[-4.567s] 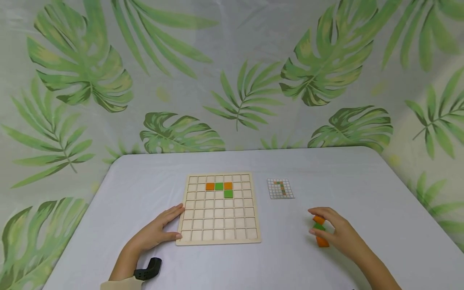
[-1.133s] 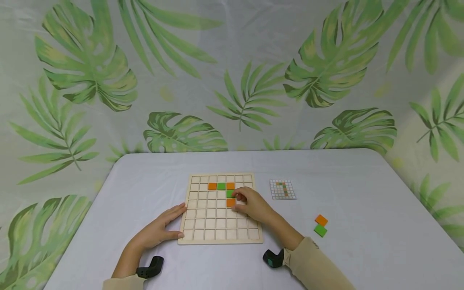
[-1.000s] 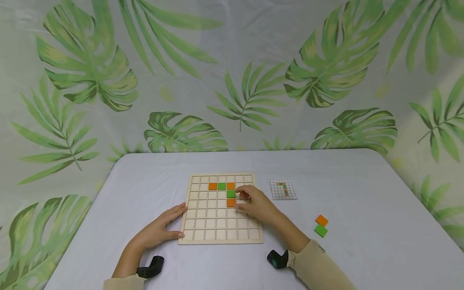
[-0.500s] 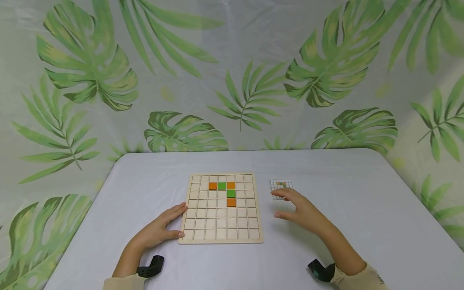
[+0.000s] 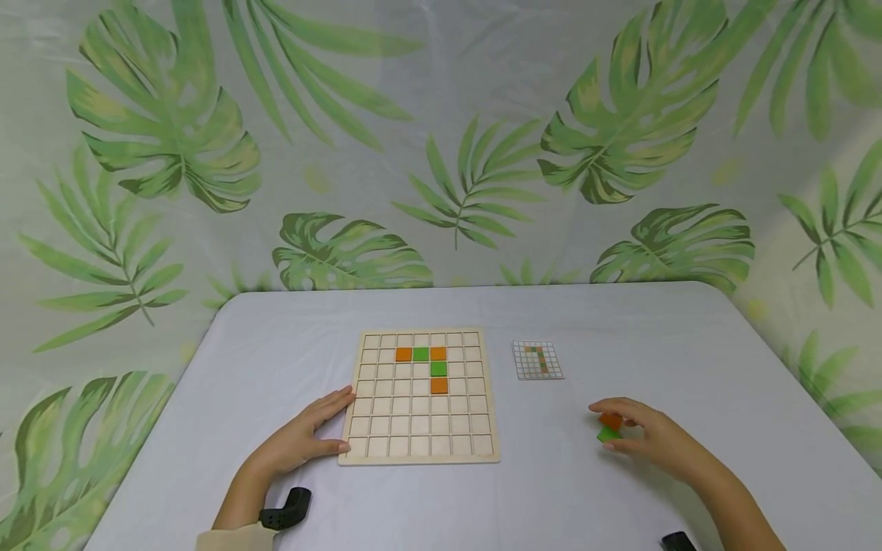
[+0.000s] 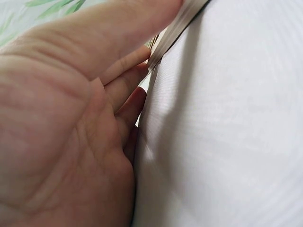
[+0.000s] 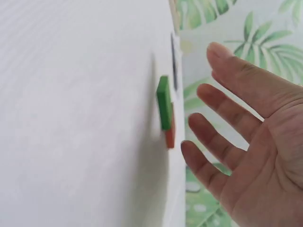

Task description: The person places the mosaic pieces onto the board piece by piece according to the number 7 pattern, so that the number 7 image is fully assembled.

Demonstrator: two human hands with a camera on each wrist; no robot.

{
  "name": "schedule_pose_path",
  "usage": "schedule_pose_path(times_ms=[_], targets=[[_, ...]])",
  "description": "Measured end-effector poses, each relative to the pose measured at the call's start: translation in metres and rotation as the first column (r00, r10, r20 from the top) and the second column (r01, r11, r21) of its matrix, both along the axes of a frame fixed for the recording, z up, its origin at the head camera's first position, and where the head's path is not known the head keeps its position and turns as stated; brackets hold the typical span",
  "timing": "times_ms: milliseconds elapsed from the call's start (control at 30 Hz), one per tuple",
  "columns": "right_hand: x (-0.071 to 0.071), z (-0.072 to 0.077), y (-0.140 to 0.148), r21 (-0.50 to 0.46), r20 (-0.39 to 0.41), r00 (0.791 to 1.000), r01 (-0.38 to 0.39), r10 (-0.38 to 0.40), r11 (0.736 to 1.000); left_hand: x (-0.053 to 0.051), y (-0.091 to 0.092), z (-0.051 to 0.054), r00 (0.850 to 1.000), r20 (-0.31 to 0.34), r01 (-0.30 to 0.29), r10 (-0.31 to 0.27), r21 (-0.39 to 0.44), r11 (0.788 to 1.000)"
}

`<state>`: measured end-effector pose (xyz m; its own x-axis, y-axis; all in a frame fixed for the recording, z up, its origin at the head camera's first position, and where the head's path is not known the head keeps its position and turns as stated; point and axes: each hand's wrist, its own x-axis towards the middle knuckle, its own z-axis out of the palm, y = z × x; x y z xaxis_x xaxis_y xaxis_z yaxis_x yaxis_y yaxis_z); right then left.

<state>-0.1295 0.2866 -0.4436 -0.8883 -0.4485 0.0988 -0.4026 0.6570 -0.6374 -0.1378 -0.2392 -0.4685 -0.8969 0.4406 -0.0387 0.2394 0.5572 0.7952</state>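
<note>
In the head view, the left hand (image 5: 299, 435) laid straight fingers against the left edge of a wooden grid board (image 5: 419, 423); right of the board lay a card (image 5: 537, 360) printed with a 7-like pattern, then an orange tile (image 5: 610, 421) and green tile (image 5: 608, 435) by the right hand (image 5: 654, 441). In the left wrist view, fingers met the board's edge. In the right wrist view, fingers spread wide, apart from both tiles.

pale square gridded wooden board (image 5: 419, 404), smooth and matt, orange and green square tiles (image 5: 439, 369), smooth-faced, white cloth table cover (image 5: 537, 474), matt and finely textured, white gridded paper-like card (image 5: 537, 360), black plastic-looking wrist device (image 5: 296, 506), beige cloth sleeve (image 5: 234, 539)
</note>
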Motion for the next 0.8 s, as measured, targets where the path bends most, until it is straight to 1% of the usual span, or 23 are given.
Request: schedule_pose_path(times_ms=[100,167,300,400,567,733,800], targets=[[0.003,-0.006,0.009,0.0,0.05,0.999,-0.014,0.014,1.0,0.0,0.0,-0.001,1.0,-0.001,0.002,-0.002,-0.002,1.0],[0.004,-0.01,0.012,-0.019,0.073,0.997,-0.022,0.024,1.0,0.0,-0.001,-0.002,1.0,0.001,0.004,-0.004,0.0,1.0],[0.003,-0.015,0.015,-0.066,0.037,0.996,-0.078,0.081,0.995,-0.001,-0.002,-0.003,1.0,0.008,0.002,-0.002,0.002,1.0],[0.0,-0.019,0.015,-0.066,0.005,0.996,-0.091,0.091,0.994,-0.001,-0.003,-0.003,1.0,0.001,0.003,-0.003,0.001,1.0],[-0.004,-0.021,0.01,-0.031,-0.001,0.999,-0.042,0.042,0.999,-0.001,-0.003,-0.003,1.0,-0.01,0.012,-0.012,0.005,1.0],[-0.007,-0.02,0.0,0.026,-0.054,0.998,0.021,-0.02,0.999,-0.001,-0.003,-0.003,1.0,-0.006,0.014,-0.014,0.013,1.0],[-0.008,-0.019,-0.005,0.036,-0.058,0.997,0.049,-0.047,0.998,-0.001,-0.003,-0.003,1.0,-0.005,0.012,-0.012,0.012,1.0]])
